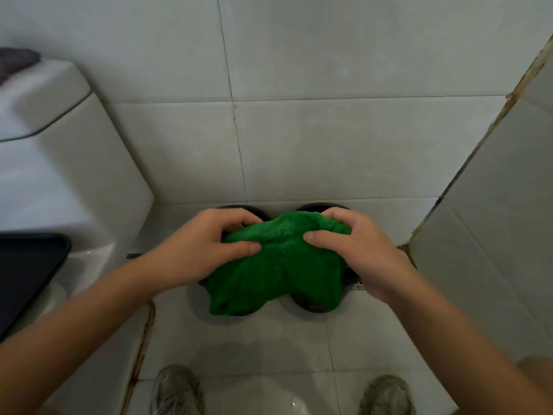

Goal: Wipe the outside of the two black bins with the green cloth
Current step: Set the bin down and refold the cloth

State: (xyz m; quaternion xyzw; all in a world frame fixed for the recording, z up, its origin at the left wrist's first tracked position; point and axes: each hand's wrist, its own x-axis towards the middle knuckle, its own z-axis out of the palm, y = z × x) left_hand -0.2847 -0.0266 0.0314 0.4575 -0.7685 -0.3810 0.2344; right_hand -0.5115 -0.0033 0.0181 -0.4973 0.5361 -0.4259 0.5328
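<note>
View from a head-worn camera looking down into a tiled bathroom corner. A green cloth (275,265) lies bunched and draped over the tops of two black bins that stand side by side on the floor (239,348) against the back wall (329,145). Only slivers of the bins show around the cloth: the left bin (254,211) at its far rim, the right bin (314,307) at its near curved edge.

Both hands grip the cloth from above. The left hand (197,247) has its fingers (239,218) curled over the cloth's far left edge and its thumb pressed on top. The right hand (356,250) mirrors it, fingers curled into the cloth's far right edge, thumb pressed on top.

A white toilet tank (68,163) stands to the left, with a dark seat (27,274) below it. Two grey shoes appear at the bottom, the left shoe (176,390) and the right shoe (387,395).
</note>
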